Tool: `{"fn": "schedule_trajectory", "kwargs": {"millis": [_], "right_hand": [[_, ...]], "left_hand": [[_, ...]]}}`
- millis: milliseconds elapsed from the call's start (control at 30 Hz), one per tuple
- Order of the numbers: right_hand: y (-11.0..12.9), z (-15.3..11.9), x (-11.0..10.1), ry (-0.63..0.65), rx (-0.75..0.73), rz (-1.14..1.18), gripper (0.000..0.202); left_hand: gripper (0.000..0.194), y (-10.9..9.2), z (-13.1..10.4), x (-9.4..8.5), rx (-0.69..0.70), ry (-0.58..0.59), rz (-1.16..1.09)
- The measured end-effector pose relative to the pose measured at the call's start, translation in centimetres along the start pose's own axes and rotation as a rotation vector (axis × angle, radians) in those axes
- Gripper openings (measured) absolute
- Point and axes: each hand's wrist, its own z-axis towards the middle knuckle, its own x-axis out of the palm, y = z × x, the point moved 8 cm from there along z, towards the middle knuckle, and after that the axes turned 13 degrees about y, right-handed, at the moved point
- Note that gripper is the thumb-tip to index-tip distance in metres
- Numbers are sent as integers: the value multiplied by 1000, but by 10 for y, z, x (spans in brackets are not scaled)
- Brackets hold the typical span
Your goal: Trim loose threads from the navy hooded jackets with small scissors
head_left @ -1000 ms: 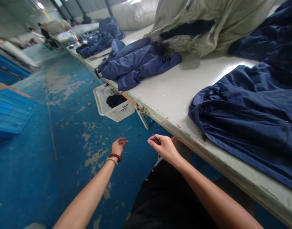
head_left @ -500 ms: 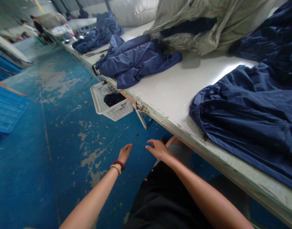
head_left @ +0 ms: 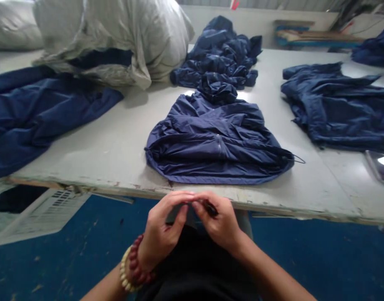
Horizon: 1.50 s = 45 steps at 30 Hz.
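Both hands are close together just below the table's front edge, their fingertips meeting. My left hand, with two beaded bracelets at the wrist, has curved fingers with the thumb apart from them, and I see nothing in it. My right hand is curled round a small dark thing, too hidden to name. Straight ahead, a navy garment lies on the white table, its hem toward me, a thin cord loop sticking out at its right. Neither hand touches it.
Behind the garment is a crumpled navy heap. More navy clothing lies left and right. A big grey sack stands at the back left, a phone-like object at the right. Below left is a white basket.
The view has swung right, from the aisle to the table and the garment. My hands, apart before, have come together at the fingertips.
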Motion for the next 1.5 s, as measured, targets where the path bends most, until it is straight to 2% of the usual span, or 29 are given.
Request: {"fn": "schedule_trajectory", "kwargs": {"millis": [67, 167, 233, 300, 433, 533, 633, 733, 867, 1167, 1367, 1500], "right_hand": [[-3, -18, -53, -148, 77, -142, 18], [-16, -44, -123, -386, 246, -316, 21], [-26, -57, -153, -478, 322, -338, 25], [-35, -68, -168, -509, 362, -320, 29], [-46, -84, -169, -494, 405, -277, 32], [-50, -92, -163, -483, 432, -268, 30], [-51, -97, -160, -483, 438, -250, 30], [-52, -98, -159, -474, 439, -230, 30], [-53, -98, -157, -456, 447, -223, 30], [-45, -101, -153, -417, 485, -331, 32], [-12, -76, -150, -346, 341, -580, 22], [-7, -54, -149, -313, 286, -674, 21]], "left_hand": [[23, -15, 39, 26, 54, 147, 77], [19, -17, 100, 67, 45, 335, 245], [20, -11, 133, 94, 27, 409, 416], [24, -2, 157, 116, -7, 429, 570], [29, 6, 175, 147, -28, 423, 690], [18, 6, 177, 156, 3, 445, 692], [14, 11, 178, 152, -9, 455, 537], [13, 17, 180, 140, -40, 411, 320], [15, 23, 176, 126, -103, 349, 209], [24, 27, 158, 120, -171, 341, -174], [27, 35, 150, 118, -182, 302, -283], [29, 40, 151, 118, -190, 281, -358]]}}
